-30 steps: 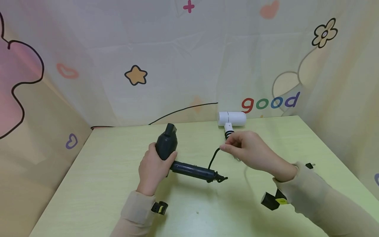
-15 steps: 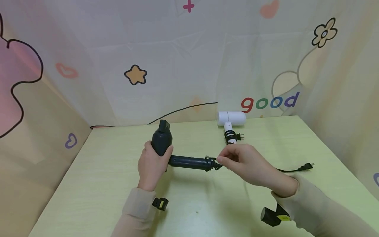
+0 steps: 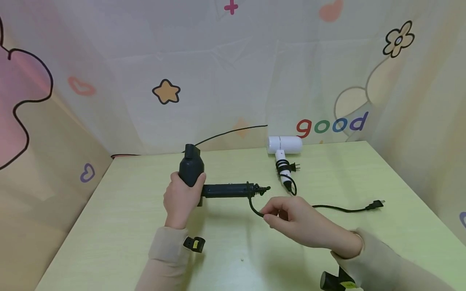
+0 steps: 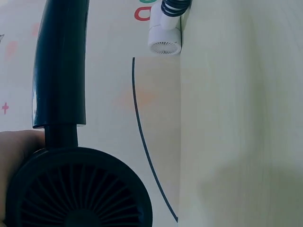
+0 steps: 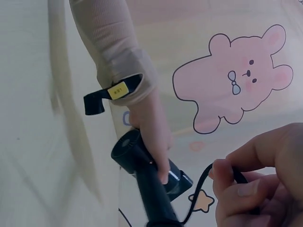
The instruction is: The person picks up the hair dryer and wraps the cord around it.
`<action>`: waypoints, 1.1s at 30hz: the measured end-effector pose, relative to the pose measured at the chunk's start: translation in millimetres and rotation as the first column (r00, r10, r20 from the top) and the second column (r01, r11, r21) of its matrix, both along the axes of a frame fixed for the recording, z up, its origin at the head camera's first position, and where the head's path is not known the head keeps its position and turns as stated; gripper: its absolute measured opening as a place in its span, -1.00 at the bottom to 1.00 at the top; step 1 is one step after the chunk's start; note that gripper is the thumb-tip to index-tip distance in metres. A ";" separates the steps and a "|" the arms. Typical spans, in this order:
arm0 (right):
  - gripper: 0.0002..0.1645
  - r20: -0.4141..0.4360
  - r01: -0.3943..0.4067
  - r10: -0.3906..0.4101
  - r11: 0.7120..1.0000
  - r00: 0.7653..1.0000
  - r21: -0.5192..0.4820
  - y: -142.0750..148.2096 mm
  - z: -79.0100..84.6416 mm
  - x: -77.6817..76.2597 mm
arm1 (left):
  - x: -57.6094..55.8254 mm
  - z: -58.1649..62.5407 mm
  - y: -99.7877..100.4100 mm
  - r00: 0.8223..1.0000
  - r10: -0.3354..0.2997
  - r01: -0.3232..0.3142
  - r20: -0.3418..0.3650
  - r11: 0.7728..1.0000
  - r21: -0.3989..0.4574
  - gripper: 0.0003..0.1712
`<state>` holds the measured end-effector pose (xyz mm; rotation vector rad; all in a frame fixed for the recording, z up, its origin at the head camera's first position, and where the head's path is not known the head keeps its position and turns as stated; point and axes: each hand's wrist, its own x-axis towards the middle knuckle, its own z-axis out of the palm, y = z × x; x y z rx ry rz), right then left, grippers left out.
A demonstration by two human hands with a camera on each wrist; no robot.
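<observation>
My left hand (image 3: 183, 201) grips the body of a black hair dryer (image 3: 191, 169) above the table, its nozzle tilted up and its handle (image 3: 227, 190) pointing right. In the left wrist view the dryer's round vented end (image 4: 83, 189) faces the camera. My right hand (image 3: 296, 220) pinches the dryer's black cord (image 3: 255, 208) between thumb and fingertips, just below the handle's end. The cord wraps around that end and also shows in the right wrist view as a curved cord (image 5: 201, 182). Its plug (image 3: 375, 205) lies on the table to the right.
A white hair dryer (image 3: 285, 145) lies at the table's back, its black cord (image 3: 282, 166) wound round its handle with the plug sticking out. The pale table (image 3: 120, 226) meets a printed curtain (image 3: 218, 60) behind and at both sides.
My right hand has come down and nearer, carrying the cord from above the handle to below it. My left hand has shifted slightly left and up with the dryer, whose handle is now level.
</observation>
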<state>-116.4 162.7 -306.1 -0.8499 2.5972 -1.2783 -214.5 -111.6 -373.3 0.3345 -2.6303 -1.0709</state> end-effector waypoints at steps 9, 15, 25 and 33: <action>-0.78 0.063 -0.029 0.032 0.998 0.997 -0.051 -0.2 -18.0 2.7 | 1.4 9.5 -4.3 0.999 0.017 -0.019 0.046 0.999 0.037 -0.12; -0.66 0.147 -0.052 0.062 0.996 0.987 -0.071 3.0 -32.2 0.7 | 3.0 16.3 -5.5 0.998 0.013 -0.017 0.067 0.998 0.060 -0.08; -0.62 0.122 -0.079 0.090 0.993 0.988 -0.086 6.9 -55.9 -12.7 | 3.0 18.6 -6.6 0.998 -0.012 0.006 0.064 0.995 0.095 -0.10; -0.60 0.278 0.018 0.002 0.998 0.961 -0.066 9.6 -68.3 -27.6 | 3.4 20.1 -6.2 0.996 -0.031 0.021 0.078 0.992 0.120 -0.06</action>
